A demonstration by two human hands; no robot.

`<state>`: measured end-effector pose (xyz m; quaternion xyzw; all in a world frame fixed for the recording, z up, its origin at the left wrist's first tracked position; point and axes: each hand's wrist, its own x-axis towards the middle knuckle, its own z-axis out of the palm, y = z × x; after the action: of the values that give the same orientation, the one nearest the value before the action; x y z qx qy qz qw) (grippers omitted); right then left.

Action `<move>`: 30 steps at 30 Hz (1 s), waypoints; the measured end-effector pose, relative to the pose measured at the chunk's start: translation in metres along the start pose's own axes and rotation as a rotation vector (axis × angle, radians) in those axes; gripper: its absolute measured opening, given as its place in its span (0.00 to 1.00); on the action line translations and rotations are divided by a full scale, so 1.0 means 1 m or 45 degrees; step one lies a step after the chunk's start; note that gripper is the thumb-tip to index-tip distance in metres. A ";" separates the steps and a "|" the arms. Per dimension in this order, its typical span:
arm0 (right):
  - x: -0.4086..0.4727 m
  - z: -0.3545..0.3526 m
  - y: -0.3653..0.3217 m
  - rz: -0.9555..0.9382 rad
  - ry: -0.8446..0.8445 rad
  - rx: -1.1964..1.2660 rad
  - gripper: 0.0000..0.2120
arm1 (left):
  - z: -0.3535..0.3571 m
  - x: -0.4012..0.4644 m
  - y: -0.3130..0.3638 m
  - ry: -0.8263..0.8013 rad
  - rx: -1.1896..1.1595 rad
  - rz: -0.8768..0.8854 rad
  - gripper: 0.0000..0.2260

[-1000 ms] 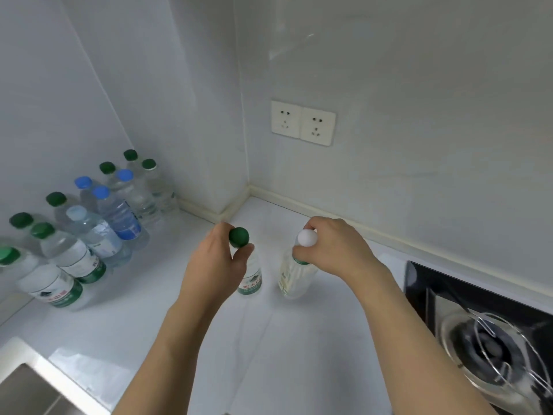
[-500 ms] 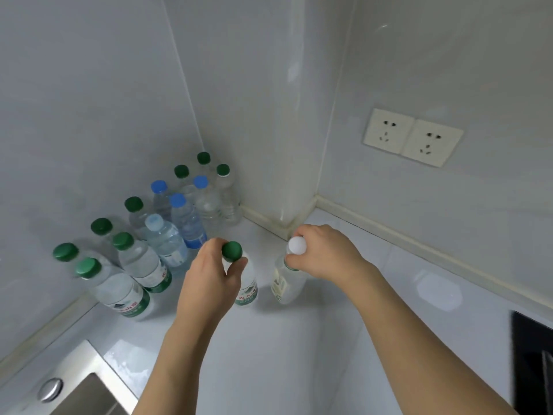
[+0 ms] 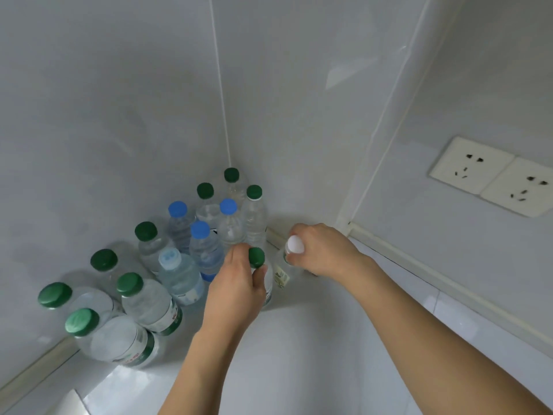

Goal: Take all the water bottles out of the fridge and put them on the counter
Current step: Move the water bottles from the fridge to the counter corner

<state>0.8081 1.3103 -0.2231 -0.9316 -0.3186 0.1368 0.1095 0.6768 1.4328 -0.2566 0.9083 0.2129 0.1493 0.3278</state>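
Note:
My left hand [image 3: 236, 286] grips the neck of a green-capped water bottle [image 3: 256, 257] that stands upright on the white counter [image 3: 299, 354]. My right hand [image 3: 321, 250] grips the neck of a white-capped bottle [image 3: 294, 244] just to its right, near the wall corner. Both bottles sit at the right edge of a cluster of several water bottles [image 3: 149, 298] with green and blue caps, lined up along the left wall into the corner. The fridge is out of view.
White tiled walls close the corner behind the bottles. A double wall socket [image 3: 490, 176] sits on the right wall. A pale edge shows at the bottom left [image 3: 71, 402].
Both hands have carried their bottles leftward and farther back, up against the bottle cluster near the corner. The view turned left; the stove and sink dropped out of sight.

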 end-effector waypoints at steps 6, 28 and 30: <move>0.047 -0.007 0.002 -0.118 -0.100 -0.063 0.15 | 0.012 0.029 -0.009 -0.033 0.091 0.213 0.11; 0.093 -0.004 0.000 -0.277 -0.034 -0.090 0.15 | 0.043 0.064 -0.025 0.364 0.229 0.227 0.13; 0.093 -0.002 0.001 -0.276 -0.014 -0.066 0.15 | 0.042 0.063 -0.024 0.357 0.229 0.223 0.15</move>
<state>0.8802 1.3672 -0.2390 -0.8934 -0.4214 0.1209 0.0979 0.7420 1.4576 -0.2954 0.9192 0.1891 0.2828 0.1982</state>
